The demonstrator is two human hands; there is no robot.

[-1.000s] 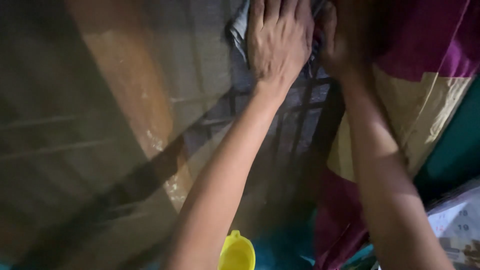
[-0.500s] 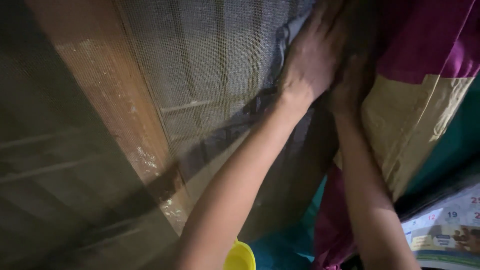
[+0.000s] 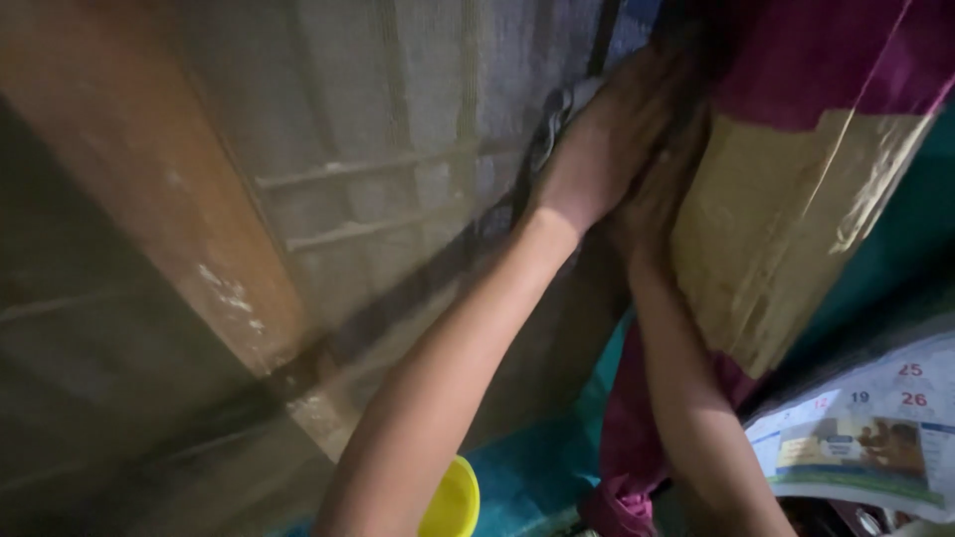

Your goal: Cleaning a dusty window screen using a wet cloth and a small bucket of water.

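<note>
Two hands are up against a window screen [image 3: 418,109], and that's pretty much the whole story from the head camera, the only view here.

Left hand [image 3: 597,149] is pressed flat against the mesh near its right edge, palm down, fingers spread forward rather than curled round anything. Under its fingertips there's a small grey rag [image 3: 550,117], bunched up and poking out on the left side of the hand, touching the screen. So that hand isn't really gripping, more pushing the rag flat onto the mesh.

Right hand [image 3: 662,194] sits just beside and a bit below the left one, tucked in at the edge of a curtain [image 3: 786,199] that's maroon on top with a tan band lower down. It's dark in that corner and the left hand covers part of it, so I honestly can't tell whether the right hand is closed on the curtain edge or just resting there.

Behind the mesh you can make out horizontal window bars [image 3: 338,204]. Left of the screen runs a wide wooden frame post [image 3: 159,189], brown with some pale scuffed patches lower down.

Lower in the picture, between the two forearms, there's a teal surface [image 3: 527,467]. A yellow plastic cup [image 3: 450,500] peeks out from behind the left forearm at the bottom edge. Bottom right corner has a wall calendar [image 3: 875,428] with a picture strip across it.
</note>
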